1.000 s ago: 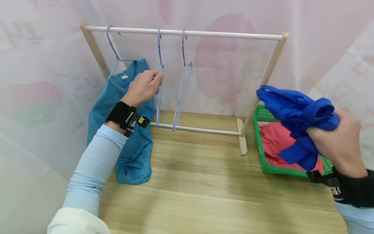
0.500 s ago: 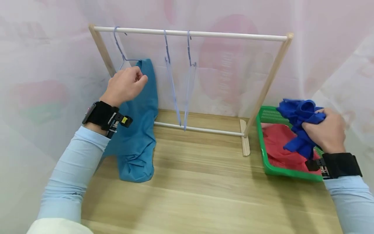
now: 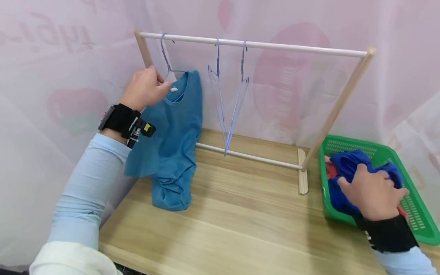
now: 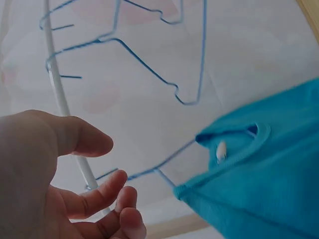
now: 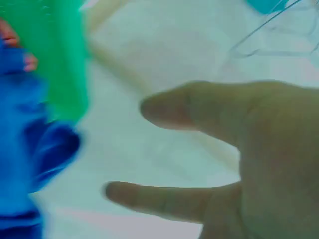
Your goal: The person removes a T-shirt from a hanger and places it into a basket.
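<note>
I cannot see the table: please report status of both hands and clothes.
Left hand open beside teal shirt's hanger. Right hand open on blue garment in green basket. Nothing blocking.

No word, number or brand can be read anywhere. The curtain (image 3: 62, 46) carries large pale pink letters at its upper left, mirrored and cut off by the frame edge, so they stay illegible. A pink disc printed on it behind the rack (image 3: 254, 45) holds faint white lines of text, too blurred to make out. The small white tag (image 3: 174, 89) in the teal shirt's (image 3: 178, 130) collar shows no print.
</note>
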